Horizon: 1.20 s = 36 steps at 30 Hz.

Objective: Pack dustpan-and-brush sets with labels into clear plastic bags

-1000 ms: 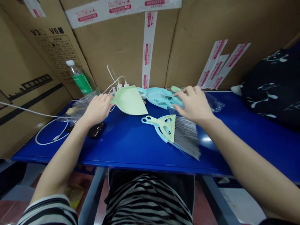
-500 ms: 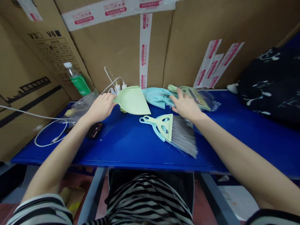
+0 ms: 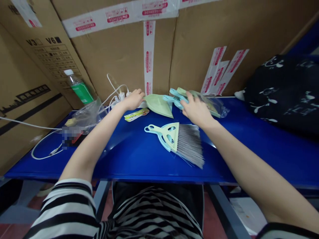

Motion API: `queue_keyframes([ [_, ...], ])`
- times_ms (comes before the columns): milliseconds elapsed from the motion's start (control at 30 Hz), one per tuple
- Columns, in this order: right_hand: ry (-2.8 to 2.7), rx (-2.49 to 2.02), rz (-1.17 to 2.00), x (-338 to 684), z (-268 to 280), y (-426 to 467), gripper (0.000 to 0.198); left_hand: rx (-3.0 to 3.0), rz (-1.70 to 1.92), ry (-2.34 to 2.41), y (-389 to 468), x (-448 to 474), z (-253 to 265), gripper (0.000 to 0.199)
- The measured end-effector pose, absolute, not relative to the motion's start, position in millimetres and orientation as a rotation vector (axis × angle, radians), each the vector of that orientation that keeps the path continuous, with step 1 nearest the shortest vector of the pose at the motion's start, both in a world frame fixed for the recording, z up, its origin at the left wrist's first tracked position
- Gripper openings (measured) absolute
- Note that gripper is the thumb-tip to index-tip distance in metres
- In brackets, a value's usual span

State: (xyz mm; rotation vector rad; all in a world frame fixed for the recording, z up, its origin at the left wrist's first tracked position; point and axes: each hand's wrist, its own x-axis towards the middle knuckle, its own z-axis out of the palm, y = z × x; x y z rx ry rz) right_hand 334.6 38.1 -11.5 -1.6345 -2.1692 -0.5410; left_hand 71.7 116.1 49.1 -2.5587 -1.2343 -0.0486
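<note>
My left hand (image 3: 135, 99) is closed at the handle end of a light green dustpan (image 3: 159, 105), tilted near the back of the table. My right hand (image 3: 196, 109) has its fingers curled over light blue plastic pieces with looped handles (image 3: 176, 96); their far parts are hidden under the hand. Beside it, a green handle (image 3: 182, 90) and a clear plastic bag (image 3: 221, 109) with a green piece inside show. In front lie two small hand brushes, a green one (image 3: 171, 137) on top of a blue one (image 3: 162, 142), with grey bristles pointing right.
Yellow-green label cards (image 3: 136, 115) lie below my left hand. White chargers and cables (image 3: 121, 96), a crumpled plastic bag (image 3: 87, 114) and a green-labelled bottle (image 3: 81, 89) stand left. Cardboard boxes (image 3: 119, 53) wall the back. A black patterned fabric bundle (image 3: 281, 96) sits right.
My left hand has moved the green dustpan right, over where the blue dustpan showed, uncovering the label cards. The blue handles by my right hand are tilted up more.
</note>
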Motion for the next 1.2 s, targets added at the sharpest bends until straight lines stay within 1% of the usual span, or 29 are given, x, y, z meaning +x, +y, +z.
queue_keyframes([
  [133,-2.183,-1.653,-0.530,332,-9,36,0.027,-2.610,-0.089,-1.206,125,100,40,0.033],
  [300,-2.213,-1.652,-0.460,331,-6,34,0.023,-2.553,0.044,-1.268,123,117,38,0.036],
  [467,-2.286,-1.734,-0.568,328,-6,32,0.025,-2.458,0.051,-1.284,122,114,40,0.046],
  [633,-2.285,-1.712,-0.620,331,-9,34,0.028,-2.422,-0.058,-1.291,116,107,41,0.048],
  [733,-2.254,-1.673,-0.599,333,-14,37,0.030,-2.597,-0.088,-1.134,98,105,42,0.039],
  [800,-2.222,-1.662,-0.566,331,-17,38,0.033,-2.855,-0.026,-0.891,78,103,40,0.031],
  [833,-2.201,-1.656,-0.545,330,-18,38,0.036,-2.955,0.021,-0.783,68,102,39,0.032],
  [900,-2.137,-1.648,-0.505,327,-17,37,0.044,-3.062,0.161,-0.683,46,100,34,0.044],
  [933,-2.096,-1.650,-0.488,327,-15,36,0.048,-3.056,0.213,-0.664,35,99,31,0.049],
  [967,-2.052,-1.661,-0.475,327,-13,35,0.050,-3.015,0.248,-0.668,26,98,27,0.050],
  [1033,-1.978,-1.721,-0.453,329,-7,32,0.050,-2.911,0.258,-0.711,12,98,19,0.040],
  [1100,-1.940,-1.833,-0.430,334,0,31,0.046,-2.836,0.210,-0.739,4,99,11,0.030],
  [1200,-1.911,-2.004,-0.382,345,7,31,0.041,-2.759,0.142,-0.776,1,100,1,0.029],
])
